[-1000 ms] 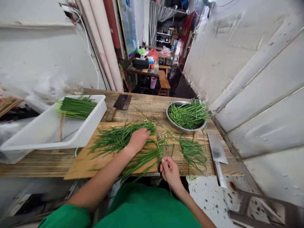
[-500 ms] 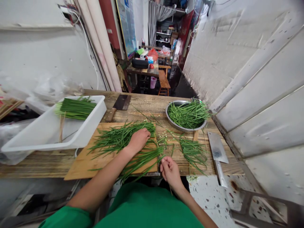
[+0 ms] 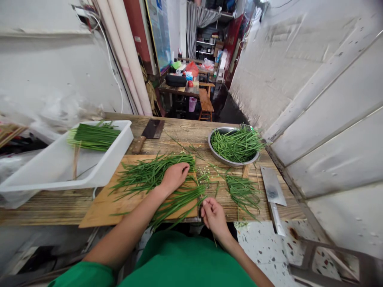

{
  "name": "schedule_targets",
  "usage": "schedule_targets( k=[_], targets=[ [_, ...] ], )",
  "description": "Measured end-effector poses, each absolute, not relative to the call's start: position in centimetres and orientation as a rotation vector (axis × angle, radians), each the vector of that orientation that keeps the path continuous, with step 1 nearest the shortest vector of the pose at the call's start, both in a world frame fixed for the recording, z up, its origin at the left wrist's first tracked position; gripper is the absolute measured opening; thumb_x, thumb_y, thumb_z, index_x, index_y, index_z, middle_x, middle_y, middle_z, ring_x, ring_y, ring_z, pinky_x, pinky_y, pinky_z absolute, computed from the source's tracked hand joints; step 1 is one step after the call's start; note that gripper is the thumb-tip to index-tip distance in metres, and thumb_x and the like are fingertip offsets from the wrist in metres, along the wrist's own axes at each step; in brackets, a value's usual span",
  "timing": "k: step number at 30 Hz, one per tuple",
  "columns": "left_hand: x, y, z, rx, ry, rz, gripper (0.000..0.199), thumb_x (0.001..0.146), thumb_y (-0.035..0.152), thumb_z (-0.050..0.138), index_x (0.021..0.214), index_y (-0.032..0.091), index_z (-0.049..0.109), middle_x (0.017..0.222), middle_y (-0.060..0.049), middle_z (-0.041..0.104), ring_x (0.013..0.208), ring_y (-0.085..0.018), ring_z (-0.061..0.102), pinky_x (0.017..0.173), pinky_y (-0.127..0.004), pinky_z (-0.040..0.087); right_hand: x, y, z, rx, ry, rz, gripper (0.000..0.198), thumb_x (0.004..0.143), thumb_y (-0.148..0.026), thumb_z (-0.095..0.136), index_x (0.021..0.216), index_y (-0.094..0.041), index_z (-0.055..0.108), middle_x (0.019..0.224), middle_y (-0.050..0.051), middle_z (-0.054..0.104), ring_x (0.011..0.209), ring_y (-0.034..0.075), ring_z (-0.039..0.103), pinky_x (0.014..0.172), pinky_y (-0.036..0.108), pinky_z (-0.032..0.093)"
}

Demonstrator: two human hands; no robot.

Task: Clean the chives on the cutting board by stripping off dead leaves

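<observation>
Long green garlic chives (image 3: pixel 146 172) lie in a loose pile on a wooden cutting board (image 3: pixel 98 211). Over the pile's right end is my left hand (image 3: pixel 175 177), its fingers curled in; what they hold, if anything, is hidden. A second bunch of chives (image 3: pixel 179 201) lies nearer me, its ends past the board's right edge. Beside those ends my right hand (image 3: pixel 214 215) is closed in a pinch on a thin chive, and a thin strand hangs below it. To its right, a smaller bunch of chives (image 3: pixel 241 191) rests on the table.
A metal bowl (image 3: pixel 212 150) heaped with chives stands at the back right. One cleaver (image 3: pixel 273 191) lies at the right edge, another cleaver (image 3: pixel 152 129) behind the board. A white tray (image 3: pixel 115 149) with bundled chives is at left. Pale trimmings (image 3: pixel 204 172) dot the wooden table (image 3: pixel 185 133).
My left hand has risen slightly, with a gap now showing between thumb and finger. My right hand stays almost still. The view has shifted a little.
</observation>
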State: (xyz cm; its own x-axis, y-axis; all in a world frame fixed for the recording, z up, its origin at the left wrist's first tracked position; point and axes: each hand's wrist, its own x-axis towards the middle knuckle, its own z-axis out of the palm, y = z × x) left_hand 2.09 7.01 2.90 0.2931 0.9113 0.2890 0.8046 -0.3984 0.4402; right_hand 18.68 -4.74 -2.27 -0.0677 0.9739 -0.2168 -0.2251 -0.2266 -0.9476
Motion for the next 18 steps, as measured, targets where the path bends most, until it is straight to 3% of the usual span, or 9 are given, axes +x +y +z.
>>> schedule_targets(
  k=[9, 18],
  targets=[
    [1.99, 7.25, 2.98, 2.149, 1.577, 0.801, 0.021, 0.077, 0.025, 0.051, 0.086, 0.018, 0.068, 0.085, -0.002, 0.07, 0.076, -0.016, 0.063, 0.075, -0.025, 0.046, 18.65, -4.79, -2.06, -1.189, -0.947, 1.5, 0.035, 0.076, -0.052, 0.051, 0.069, -0.019, 0.042, 0.045, -0.01, 0.046, 0.022, 0.0, 0.027, 0.024, 0.012, 0.014],
    [2.01, 7.18, 2.93, 2.162, 1.507, 0.812, 0.024, 0.08, 0.029, 0.049, 0.086, 0.018, 0.07, 0.087, -0.002, 0.07, 0.081, -0.016, 0.063, 0.078, -0.026, 0.046, 18.54, -4.76, -2.02, -1.173, -0.917, 1.522, 0.036, 0.074, -0.053, 0.053, 0.069, -0.019, 0.042, 0.043, -0.011, 0.045, 0.022, 0.0, 0.024, 0.024, 0.012, 0.014]
  ],
)
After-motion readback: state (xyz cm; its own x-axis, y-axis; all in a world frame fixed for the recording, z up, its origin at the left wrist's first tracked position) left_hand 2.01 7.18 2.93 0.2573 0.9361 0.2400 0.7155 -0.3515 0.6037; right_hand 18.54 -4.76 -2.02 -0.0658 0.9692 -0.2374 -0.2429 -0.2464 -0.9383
